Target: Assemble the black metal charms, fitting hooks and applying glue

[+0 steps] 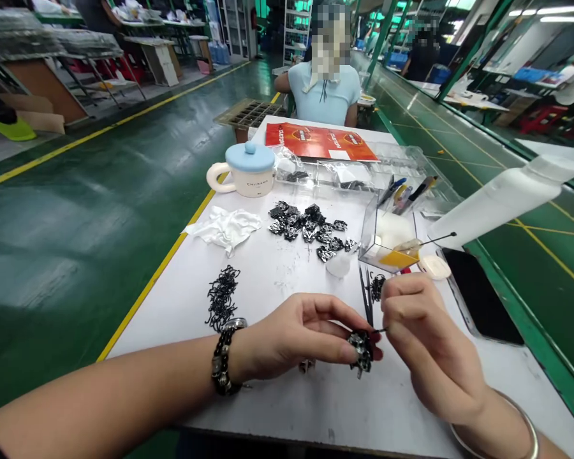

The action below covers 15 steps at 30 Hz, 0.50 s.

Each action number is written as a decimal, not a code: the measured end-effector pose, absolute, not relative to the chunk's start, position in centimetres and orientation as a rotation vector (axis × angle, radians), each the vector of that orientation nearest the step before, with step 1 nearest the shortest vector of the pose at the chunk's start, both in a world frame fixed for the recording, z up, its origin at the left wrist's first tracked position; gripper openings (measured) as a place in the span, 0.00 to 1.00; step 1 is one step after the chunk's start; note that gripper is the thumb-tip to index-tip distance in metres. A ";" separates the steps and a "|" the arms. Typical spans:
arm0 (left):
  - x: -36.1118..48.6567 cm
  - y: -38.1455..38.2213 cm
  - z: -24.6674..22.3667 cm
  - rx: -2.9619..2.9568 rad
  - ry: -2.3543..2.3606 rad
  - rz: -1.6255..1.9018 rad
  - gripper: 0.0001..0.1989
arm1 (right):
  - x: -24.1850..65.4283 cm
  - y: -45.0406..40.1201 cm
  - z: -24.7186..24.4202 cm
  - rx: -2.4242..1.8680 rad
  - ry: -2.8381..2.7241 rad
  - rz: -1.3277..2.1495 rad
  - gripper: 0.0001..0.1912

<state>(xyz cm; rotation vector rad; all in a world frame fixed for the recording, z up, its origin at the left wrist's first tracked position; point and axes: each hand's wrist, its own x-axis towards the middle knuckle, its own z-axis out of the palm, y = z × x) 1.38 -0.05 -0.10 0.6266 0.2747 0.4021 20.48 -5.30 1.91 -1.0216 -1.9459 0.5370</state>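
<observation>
My left hand [296, 335] is closed around a small black and silver moulded part [361, 354], held above the white table near its front. My right hand [425, 338] pinches a thin black strip [381, 330], whose visible end meets the upper right of that part. Whether the strip is fitted into it, I cannot tell. Just beyond the fingers lie black tweezers [367, 303] and a little heap of small black pieces [377, 287]. A small metallic piece [307, 365] shows partly below my left hand. Farther back is a pile of similar shiny black parts [291, 220].
Curved black strips [222, 296] lie heaped at left, near a crumpled white tissue [224, 229]. Behind stand a lidded mug [251, 175] and plastic trays. A clear pen box [387, 239], white bottle [502, 194] and phone [483, 296] line the right. A person [323, 92] sits across.
</observation>
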 end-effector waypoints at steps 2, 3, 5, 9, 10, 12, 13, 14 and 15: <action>1.5 0.1 -0.2 0.615 0.277 0.398 0.14 | 20.2 -5.3 1.8 -1.002 -1.989 0.506 0.07; 1.5 0.1 -0.3 0.604 0.275 0.395 0.13 | 20.1 -5.2 1.7 -0.991 -2.001 0.489 0.08; 1.5 0.2 -0.4 0.579 0.292 0.390 0.13 | 19.8 -5.1 1.7 -0.984 -2.014 0.451 0.09; 1.5 0.1 -0.2 0.572 0.390 0.376 0.13 | 19.6 -5.1 1.6 -0.995 -2.043 0.351 0.10; 1.5 0.1 -0.1 0.573 0.406 0.372 0.13 | 19.6 -5.1 1.6 -0.999 -2.051 0.315 0.11; 1.4 0.1 -0.1 0.572 0.413 0.362 0.12 | 19.7 -5.1 1.5 -1.012 -2.066 0.210 0.12; 1.4 0.1 -0.1 0.574 0.413 0.355 0.12 | 19.7 -5.1 1.4 -1.013 -2.072 0.151 0.13; 1.4 0.1 -0.1 0.577 0.413 0.348 0.13 | 19.8 -5.0 1.3 -1.004 -2.078 0.092 0.12; 1.4 0.1 -0.1 0.580 0.416 0.343 0.13 | 19.8 -4.9 1.3 -0.984 -2.089 0.037 0.12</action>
